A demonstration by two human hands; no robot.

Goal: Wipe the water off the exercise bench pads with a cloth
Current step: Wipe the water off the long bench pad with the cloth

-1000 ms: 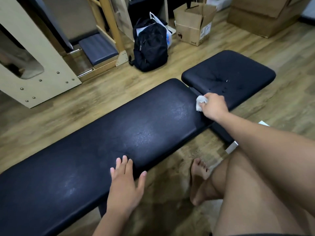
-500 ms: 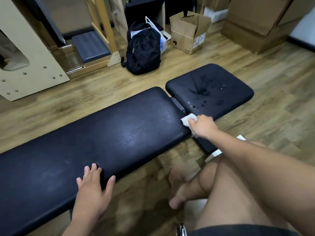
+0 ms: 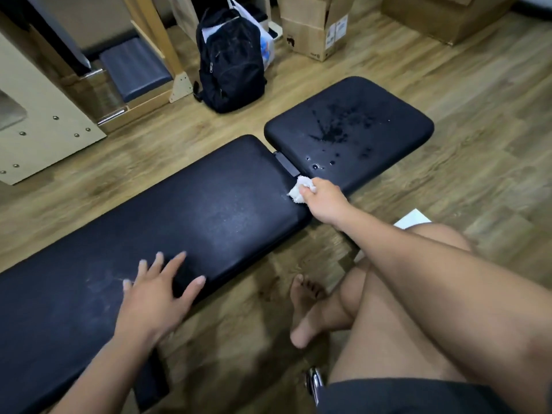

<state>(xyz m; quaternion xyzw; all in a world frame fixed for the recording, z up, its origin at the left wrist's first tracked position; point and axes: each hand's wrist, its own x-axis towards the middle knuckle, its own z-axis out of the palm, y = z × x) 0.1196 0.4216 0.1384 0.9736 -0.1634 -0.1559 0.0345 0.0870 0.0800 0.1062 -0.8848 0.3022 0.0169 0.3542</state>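
Right grip (image 3: 324,201) is clenched round the white cloth (image 3: 300,189), pressing it on the near right corner of the long pad (image 3: 194,216), just beside the hinge gap. Left grip (image 3: 155,294) is released, fingers spread flat on the long pad's near edge, holding nothing. Progress, judged: the long pad shows only a dull sheen and faint streaks, so it looks mostly wiped. The short pad (image 3: 349,132) is not done. A dark splash of water (image 3: 331,130) sits mid-pad and separate droplets (image 3: 316,165) lie near its closer edge, close to the cloth. Remaining: the whole short pad. Versus one second ago: the cloth was at the short pad's near edge and has since shifted onto the long pad's end corner. The left grip remains planted on the long pad, fingers now wider apart.
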